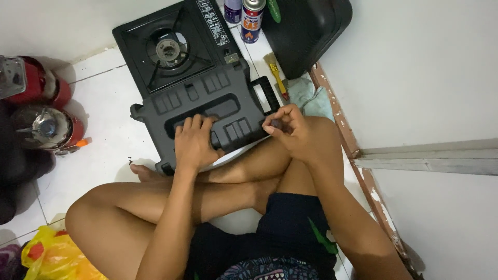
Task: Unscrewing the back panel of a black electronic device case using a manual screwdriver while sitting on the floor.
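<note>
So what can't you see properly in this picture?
- Head view: whatever the right hand pinches is hidden inside its grip.
- Black case front edge: covered by the left hand and knees.
- Gas canister: top cut off by the picture edge.
- Yellow bag: cut off at the bottom.

White tiled floor (104,98) meets plain white walls (425,67), with a chipped wooden door frame (342,124)
</note>
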